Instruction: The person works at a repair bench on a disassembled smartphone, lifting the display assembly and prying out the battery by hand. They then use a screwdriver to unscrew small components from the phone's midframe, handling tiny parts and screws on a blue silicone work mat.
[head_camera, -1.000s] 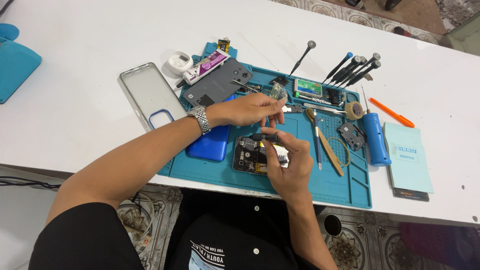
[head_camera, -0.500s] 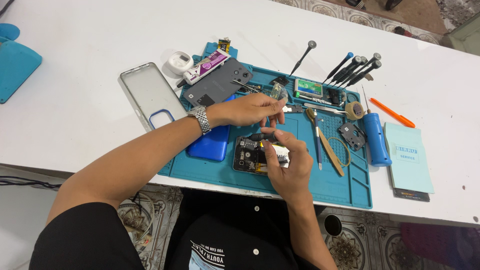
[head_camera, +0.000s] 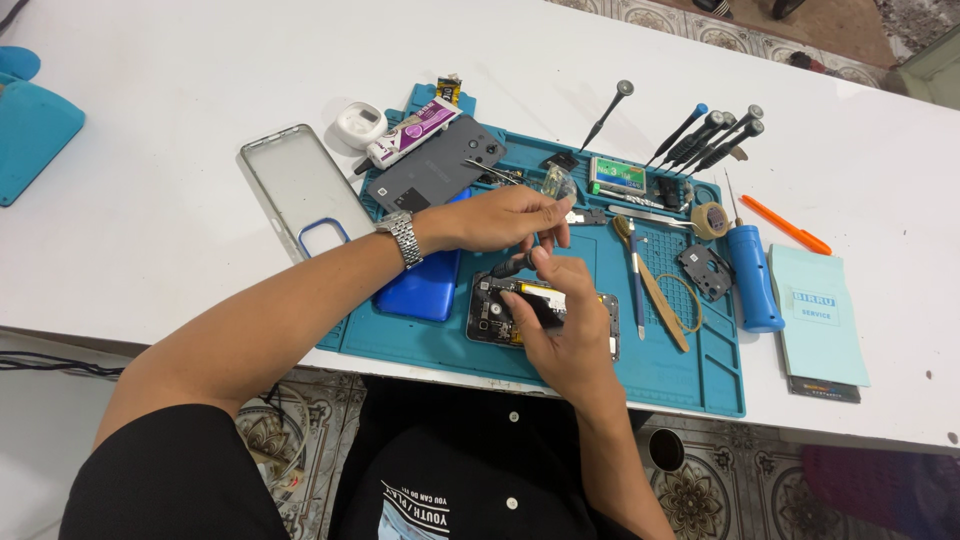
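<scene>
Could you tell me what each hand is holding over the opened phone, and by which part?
The right hand pinches a small dark tool near its rear end. The left hand holds nothing I can make out.

On the white table (head_camera: 150, 230) lies a clear phone case (head_camera: 300, 190); a grey back cover (head_camera: 435, 165), blue cylinder (head_camera: 752, 280), orange pen (head_camera: 785, 224) and screwdrivers (head_camera: 705, 138) surround the teal mat (head_camera: 680, 370)

Small green-lit screen (head_camera: 617, 176) at mat's top edge; pale-teal packet (head_camera: 818, 315) right.
</scene>
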